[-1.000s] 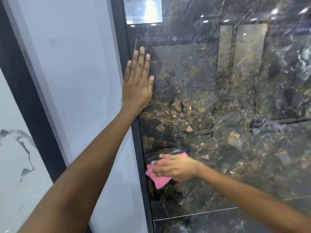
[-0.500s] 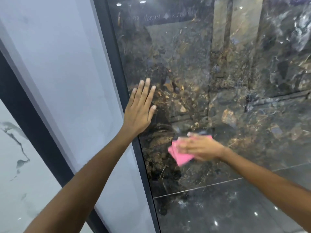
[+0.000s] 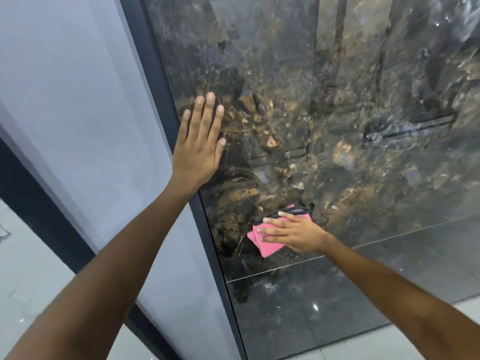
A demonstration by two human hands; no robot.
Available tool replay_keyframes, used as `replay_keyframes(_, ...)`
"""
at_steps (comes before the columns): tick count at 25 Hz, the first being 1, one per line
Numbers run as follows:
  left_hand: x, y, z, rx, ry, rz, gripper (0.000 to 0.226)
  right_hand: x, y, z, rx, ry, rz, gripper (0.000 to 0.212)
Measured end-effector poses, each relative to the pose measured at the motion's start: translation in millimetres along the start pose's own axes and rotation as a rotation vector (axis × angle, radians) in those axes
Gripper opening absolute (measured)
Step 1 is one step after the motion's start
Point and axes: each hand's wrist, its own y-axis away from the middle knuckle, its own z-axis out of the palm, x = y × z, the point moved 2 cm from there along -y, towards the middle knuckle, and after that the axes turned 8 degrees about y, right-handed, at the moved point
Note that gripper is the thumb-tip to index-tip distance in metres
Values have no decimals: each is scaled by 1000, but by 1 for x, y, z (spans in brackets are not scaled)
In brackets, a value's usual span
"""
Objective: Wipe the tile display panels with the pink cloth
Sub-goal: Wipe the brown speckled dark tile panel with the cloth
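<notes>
The right hand [image 3: 293, 233] presses the pink cloth [image 3: 267, 245] flat low on the dark panel [image 3: 337, 126], the left hand [image 3: 198, 149] leans flat, and the cloth may slip from under those straight fingers.

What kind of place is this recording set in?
Probably a tile showroom: a tall glossy dark marble panel in a dark frame, a white marbled panel beside it, and a tiled floor.

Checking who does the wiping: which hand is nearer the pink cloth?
Right. The right hand presses flat on the pink cloth; the left hand rests higher on the dark panel.
</notes>
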Motion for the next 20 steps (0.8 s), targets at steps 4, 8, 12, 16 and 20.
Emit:
replay_keyframes(4,0,-1,1,20,-14,8,55,107,-34,-58,363,-156,519,75)
replay_keyframes(8,-2,-3,1,25,3,7,55,89,-98,-73,468,-169,820,70)
replay_keyframes(12,9,19,2,38,146,18,55,-63,-58,7,-160,-49,-275,79)
replay_keyframes(16,24,76,23,-31,87,73,59,-28,-26,3,-101,-5,14,72)
replay_keyframes(20,23,74,35,39,-7,62,61,-55,-69,8,-59,35,379,87)
